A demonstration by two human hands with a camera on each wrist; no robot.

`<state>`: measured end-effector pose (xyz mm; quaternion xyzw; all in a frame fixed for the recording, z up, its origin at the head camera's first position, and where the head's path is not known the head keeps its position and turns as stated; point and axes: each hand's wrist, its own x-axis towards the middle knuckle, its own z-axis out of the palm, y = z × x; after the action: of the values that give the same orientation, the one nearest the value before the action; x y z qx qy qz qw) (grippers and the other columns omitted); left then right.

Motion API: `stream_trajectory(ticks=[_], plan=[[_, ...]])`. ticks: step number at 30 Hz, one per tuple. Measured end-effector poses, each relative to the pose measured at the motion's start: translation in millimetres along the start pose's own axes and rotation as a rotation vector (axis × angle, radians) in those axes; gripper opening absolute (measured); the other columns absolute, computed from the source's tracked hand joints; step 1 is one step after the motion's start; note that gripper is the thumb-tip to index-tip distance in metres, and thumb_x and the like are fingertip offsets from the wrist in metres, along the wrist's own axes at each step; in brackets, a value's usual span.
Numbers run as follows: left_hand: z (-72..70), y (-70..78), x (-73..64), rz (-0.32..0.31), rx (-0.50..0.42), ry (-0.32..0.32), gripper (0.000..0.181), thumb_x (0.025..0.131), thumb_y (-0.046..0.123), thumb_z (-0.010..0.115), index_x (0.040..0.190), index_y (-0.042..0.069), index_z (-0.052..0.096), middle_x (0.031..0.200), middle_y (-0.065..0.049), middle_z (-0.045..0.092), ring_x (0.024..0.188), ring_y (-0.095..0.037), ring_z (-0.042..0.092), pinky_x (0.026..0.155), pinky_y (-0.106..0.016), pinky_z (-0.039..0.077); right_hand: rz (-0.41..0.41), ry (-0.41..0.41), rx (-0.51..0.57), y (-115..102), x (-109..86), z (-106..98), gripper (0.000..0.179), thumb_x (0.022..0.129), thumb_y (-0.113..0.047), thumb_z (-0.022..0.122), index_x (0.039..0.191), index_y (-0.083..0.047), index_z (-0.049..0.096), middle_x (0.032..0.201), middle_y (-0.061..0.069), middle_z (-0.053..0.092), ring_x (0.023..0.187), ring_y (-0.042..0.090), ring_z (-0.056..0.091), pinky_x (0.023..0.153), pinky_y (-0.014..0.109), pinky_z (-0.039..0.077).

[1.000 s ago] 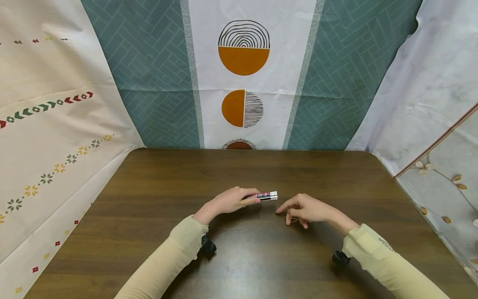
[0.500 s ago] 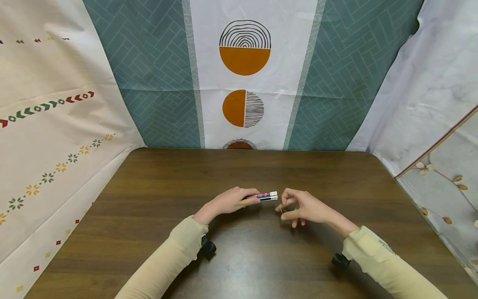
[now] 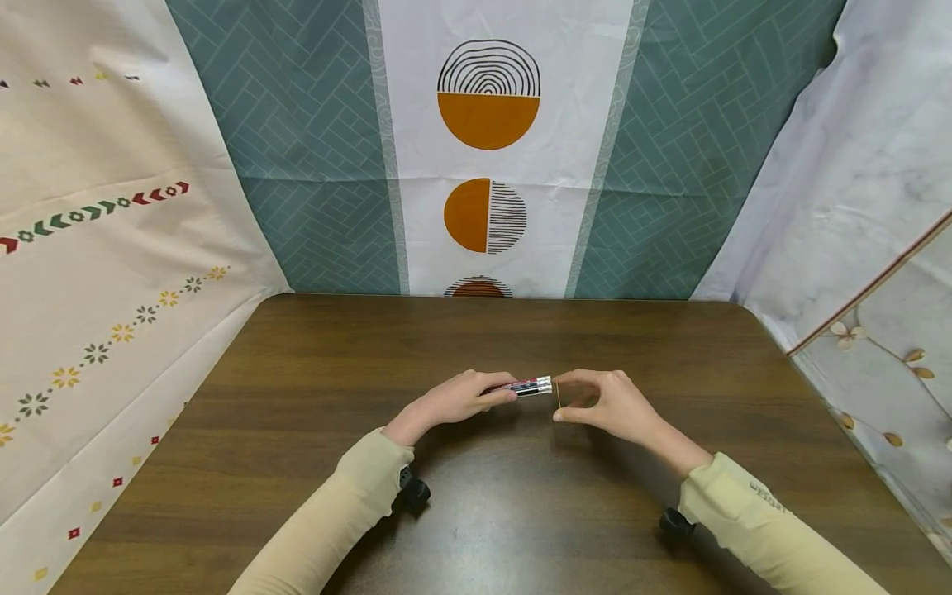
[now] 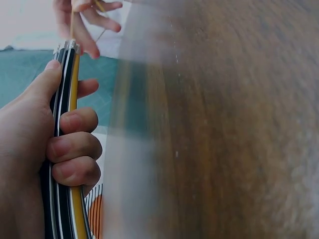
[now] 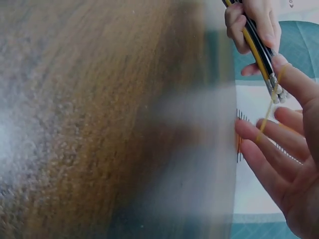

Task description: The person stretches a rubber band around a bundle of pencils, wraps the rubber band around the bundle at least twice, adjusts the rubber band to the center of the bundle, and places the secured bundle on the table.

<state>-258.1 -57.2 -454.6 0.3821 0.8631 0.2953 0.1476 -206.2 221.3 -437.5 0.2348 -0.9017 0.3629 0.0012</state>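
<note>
My left hand [image 3: 457,397] grips a bundle of slim striped pencils [image 4: 65,99], some black with white stripes and one yellow. Their pale, silvery ends [image 3: 545,386] stick out past the thumb towards the right hand. Facing them, my right hand [image 3: 619,403] has thumb and fingers spread apart. A thin yellow rubber band [image 5: 268,115] is stretched between that thumb and a fingertip, right by the ends of the bundle. In the left wrist view the rubber band [image 4: 73,24] overlaps the tips of the pencils. The left palm hides the rear part of the bundle.
Both hands are over a dark brown wooden table [image 3: 357,339]. A green and white patterned cloth [image 3: 320,165] hangs behind its far edge. Pale cloths [image 3: 97,248] drape the left and right sides. A small black camera [image 3: 673,522] sits under the right wrist.
The right hand has turned and spread its thumb and fingers, stretching the rubber band, and has come up to the pencil ends. The left hand and bundle have barely moved.
</note>
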Motion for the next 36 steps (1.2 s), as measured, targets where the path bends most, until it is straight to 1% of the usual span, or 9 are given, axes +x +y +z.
stream_trajectory(ticks=[5,8,12,15,19,21,25,31,36], plan=[[1.5,0.5,1.1,0.011,0.009,-0.012,0.032,0.103,0.045,0.046,0.121,0.024,0.061,0.078,0.004,0.056,0.062,-0.003,0.046,0.062,-0.021,0.04,-0.071,0.062,-0.012,-2.6,1.7,2.4,0.068,0.075,-0.044,0.084,0.136,-0.029,0.056,0.125,0.004,0.07,0.08,0.002,0.073,0.079,0.038,0.055],[3.1,0.8,1.3,0.017,0.003,-0.012,0.03,0.103,0.045,0.046,0.12,0.024,0.062,0.076,0.006,0.055,0.061,-0.002,0.045,0.062,-0.021,0.039,-0.115,0.067,-0.014,-5.2,3.8,4.7,0.074,0.075,-0.044,0.084,0.14,-0.033,0.05,0.126,0.007,0.069,0.082,0.005,0.073,0.081,0.04,0.057],[3.2,2.3,1.6,0.023,-0.013,-0.009,0.03,0.104,0.043,0.047,0.119,0.023,0.062,0.073,0.008,0.051,0.06,-0.002,0.044,0.06,-0.021,0.038,-0.152,0.068,0.01,-7.3,7.5,8.1,0.081,0.074,-0.039,0.086,0.144,-0.032,0.045,0.128,0.005,0.066,0.087,0.011,0.074,0.079,0.033,0.058],[2.7,3.4,2.3,0.028,-0.025,-0.011,0.03,0.104,0.042,0.047,0.119,0.021,0.062,0.072,0.008,0.05,0.06,-0.003,0.044,0.059,-0.021,0.038,-0.149,0.066,0.013,-7.3,10.6,10.7,0.084,0.073,-0.035,0.088,0.145,-0.034,0.044,0.131,0.0,0.063,0.09,0.011,0.074,0.08,0.028,0.058],[3.1,3.8,3.5,0.037,-0.036,-0.015,0.03,0.104,0.041,0.047,0.12,0.02,0.062,0.072,0.007,0.05,0.059,-0.003,0.044,0.059,-0.021,0.039,-0.128,0.049,0.006,-7.7,14.2,13.7,0.084,0.073,-0.037,0.088,0.145,-0.035,0.044,0.131,0.003,0.063,0.092,0.013,0.073,0.08,0.03,0.058],[3.2,4.3,3.7,0.041,-0.045,-0.017,0.031,0.104,0.041,0.046,0.12,0.019,0.062,0.073,0.007,0.05,0.059,-0.003,0.044,0.059,-0.02,0.039,-0.135,0.044,0.001,-8.4,15.9,14.9,0.084,0.073,-0.039,0.088,0.145,-0.034,0.044,0.131,0.007,0.064,0.095,0.016,0.073,0.082,0.033,0.058],[2.7,6.2,3.6,0.05,-0.075,-0.02,0.031,0.105,0.04,0.046,0.119,0.018,0.061,0.072,0.006,0.049,0.059,-0.004,0.043,0.059,-0.021,0.038,-0.153,0.049,-0.012,-10.4,18.6,17.1,0.083,0.072,-0.039,0.088,0.143,-0.032,0.047,0.127,0.007,0.067,0.101,0.019,0.072,0.084,0.037,0.058],[1.6,8.9,3.8,0.07,-0.102,-0.023,0.029,0.105,0.037,0.046,0.118,0.017,0.061,0.071,0.005,0.047,0.059,-0.006,0.043,0.059,-0.021,0.038,-0.208,0.092,-0.038,-12.1,19.5,21.1,0.076,0.071,-0.038,0.089,0.138,-0.028,0.053,0.123,0.004,0.069,0.109,0.013,0.067,0.084,0.032,0.056],[0.8,10.2,3.6,0.074,-0.133,-0.018,0.029,0.105,0.035,0.046,0.118,0.014,0.061,0.07,0.005,0.046,0.059,-0.006,0.042,0.06,-0.021,0.038,-0.201,0.103,-0.002,-9.5,20.9,23.4,0.071,0.072,-0.036,0.088,0.135,-0.025,0.057,0.119,0.002,0.071,0.101,0.011,0.069,0.08,0.031,0.057]])
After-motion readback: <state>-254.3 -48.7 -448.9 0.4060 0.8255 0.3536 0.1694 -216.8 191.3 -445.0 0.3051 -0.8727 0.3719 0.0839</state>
